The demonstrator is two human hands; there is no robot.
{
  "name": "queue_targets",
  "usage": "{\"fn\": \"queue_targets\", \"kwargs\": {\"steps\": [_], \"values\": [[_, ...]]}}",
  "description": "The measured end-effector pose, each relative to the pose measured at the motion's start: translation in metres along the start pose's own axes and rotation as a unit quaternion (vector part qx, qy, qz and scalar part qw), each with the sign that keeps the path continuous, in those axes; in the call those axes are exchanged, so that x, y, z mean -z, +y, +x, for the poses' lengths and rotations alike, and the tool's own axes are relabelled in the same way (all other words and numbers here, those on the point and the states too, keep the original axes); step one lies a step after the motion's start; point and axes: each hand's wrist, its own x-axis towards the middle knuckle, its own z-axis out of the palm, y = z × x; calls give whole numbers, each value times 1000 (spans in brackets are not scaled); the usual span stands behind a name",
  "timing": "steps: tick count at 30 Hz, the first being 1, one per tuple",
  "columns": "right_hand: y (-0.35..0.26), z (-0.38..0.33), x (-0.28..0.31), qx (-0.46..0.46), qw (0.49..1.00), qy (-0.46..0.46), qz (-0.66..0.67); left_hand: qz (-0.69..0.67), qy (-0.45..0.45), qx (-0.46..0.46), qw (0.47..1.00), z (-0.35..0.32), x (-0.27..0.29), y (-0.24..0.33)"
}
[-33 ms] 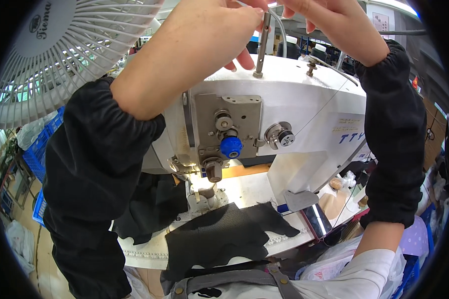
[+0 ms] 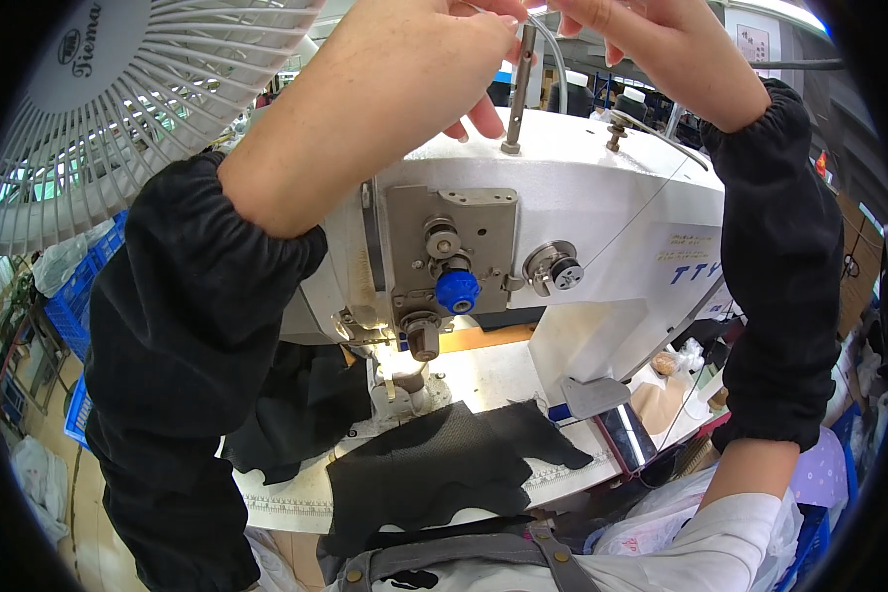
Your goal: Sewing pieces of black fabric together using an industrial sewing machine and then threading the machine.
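Both my hands are raised to the top of the view, close to the upper end of a metal thread-guide post (image 2: 518, 94) on a white sewing machine (image 2: 602, 163). The fingers of my left hand (image 2: 395, 69) curl in left of the post, its upper fingertips pinched together. On the other side, my right hand (image 2: 651, 49) has thumb and fingers drawn together. The top edge cuts off some fingertips, so anything held is hidden. Below, black mesh fabric (image 2: 429, 474) lies on the machine bed, in front of the lit needle area. More black fabric (image 2: 301, 409) lies to its left.
A white fan (image 2: 99, 118) stands close at the upper left. The machine head carries a blue tension knob (image 2: 457, 292) and a round metal dial (image 2: 555, 269). A phone (image 2: 626, 439) lies right of the bed. Blue crates (image 2: 74, 306) stand at the left.
My left fingertips have shifted very slightly at the top edge. The right hand, fabric and machine look unchanged.
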Motion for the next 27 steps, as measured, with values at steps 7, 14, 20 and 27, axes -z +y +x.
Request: {"fn": "queue_targets", "kwargs": {"steps": [7, 14, 20, 27], "values": [[-11, 4, 5, -45, 999, -14, -9, 14, 14, 35, 999, -4, -5, 8], [-22, 0, 0, 27, 995, 27, -90, -31, -8, 27, 999, 1, 2, 16], [-23, 9, 7, -16, 999, -23, -19, 107, 68, -49, 991, -2, -8, 8], [-24, 7, 7, -9, 997, -36, -68, -1, 32, -24, 999, -4, -3, 9]]}}
